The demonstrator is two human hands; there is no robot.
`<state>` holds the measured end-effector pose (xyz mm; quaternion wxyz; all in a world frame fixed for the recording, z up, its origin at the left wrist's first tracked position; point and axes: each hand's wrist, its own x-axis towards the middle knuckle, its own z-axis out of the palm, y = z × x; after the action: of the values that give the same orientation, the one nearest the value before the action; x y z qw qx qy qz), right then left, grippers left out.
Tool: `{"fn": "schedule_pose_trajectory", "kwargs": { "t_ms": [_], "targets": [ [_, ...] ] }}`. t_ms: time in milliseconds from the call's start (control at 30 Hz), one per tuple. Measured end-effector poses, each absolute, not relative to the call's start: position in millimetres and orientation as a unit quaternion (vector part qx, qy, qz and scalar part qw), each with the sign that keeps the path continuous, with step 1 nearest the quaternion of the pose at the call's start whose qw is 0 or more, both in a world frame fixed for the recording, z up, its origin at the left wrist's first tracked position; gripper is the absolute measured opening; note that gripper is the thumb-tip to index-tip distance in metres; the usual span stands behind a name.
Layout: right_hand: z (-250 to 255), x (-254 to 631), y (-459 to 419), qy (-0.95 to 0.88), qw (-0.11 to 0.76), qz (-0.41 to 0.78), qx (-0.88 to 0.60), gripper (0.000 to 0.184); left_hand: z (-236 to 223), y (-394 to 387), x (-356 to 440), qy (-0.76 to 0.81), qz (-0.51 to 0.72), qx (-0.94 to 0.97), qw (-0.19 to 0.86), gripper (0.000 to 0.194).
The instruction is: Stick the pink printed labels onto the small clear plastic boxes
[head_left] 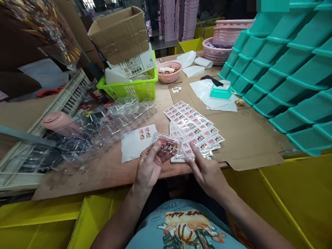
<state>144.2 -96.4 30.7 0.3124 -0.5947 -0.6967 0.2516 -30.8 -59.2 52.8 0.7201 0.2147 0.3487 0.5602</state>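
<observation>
My left hand (pixel 149 166) grips a small clear plastic box (pixel 168 146) by its left end, thumb on top. Pink lettering and a cartoon sticker show on the box. Just right of it is my right hand (pixel 203 169), index finger stretched out and thumb apart, with nothing visible in it. Its fingertips are over the lower edge of a fanned pile of sticker sheets (pixel 192 121). Left of the box lies a mostly bare white backing sheet (pixel 132 145) with a few stickers left near its top right corner.
Nested clear plastic boxes (pixel 116 121) lie to the left, by a pink bottle (pixel 61 121). A lime green basket (pixel 145 88) holds a cardboard box (pixel 121 34). Behind are a pink basket (pixel 168 76) and white papers. Teal bins (pixel 293 72) rise in stacks at right.
</observation>
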Motion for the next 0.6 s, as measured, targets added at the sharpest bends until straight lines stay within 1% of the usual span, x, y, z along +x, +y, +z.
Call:
{"fn": "schedule_pose_trajectory", "kwargs": {
  "t_ms": [100,133,167,200,267,333,367,400,467,600],
  "targets": [
    [28,146,-85,-0.616,0.458,0.377,-0.519,0.071,53,-61,-25,0.327,0.546,0.226,0.738,0.015],
    [28,144,-82,-0.599,0.489,0.400,-0.492,0.074,53,-63,-22,0.314,0.544,0.233,0.742,0.017],
    [28,142,-79,-0.595,0.513,0.396,-0.475,0.075,53,-64,-19,0.299,0.545,0.237,0.747,0.019],
    [27,140,-76,-0.609,0.534,0.361,-0.463,0.074,53,-66,-16,0.279,0.547,0.231,0.754,0.021],
    [23,137,-74,-0.678,0.558,0.218,-0.425,0.071,52,-67,-13,0.235,0.548,0.184,0.781,0.032],
    [16,137,-73,-0.754,0.552,0.061,-0.351,0.068,52,-64,-14,0.196,0.551,0.118,0.803,0.048],
    [12,136,-73,-0.779,0.542,0.009,-0.314,0.066,51,-62,-16,0.185,0.554,0.092,0.807,0.052],
    [7,136,-73,-0.796,0.533,-0.022,-0.286,0.064,49,-60,-19,0.184,0.559,0.076,0.805,0.055],
    [0,134,-73,-0.806,0.528,-0.037,-0.266,0.060,45,-56,-24,0.201,0.569,0.065,0.794,0.057],
    [-5,136,-79,-0.814,0.516,-0.043,-0.261,0.063,34,-52,-27,0.213,0.574,0.067,0.788,0.059]
  ]
}}
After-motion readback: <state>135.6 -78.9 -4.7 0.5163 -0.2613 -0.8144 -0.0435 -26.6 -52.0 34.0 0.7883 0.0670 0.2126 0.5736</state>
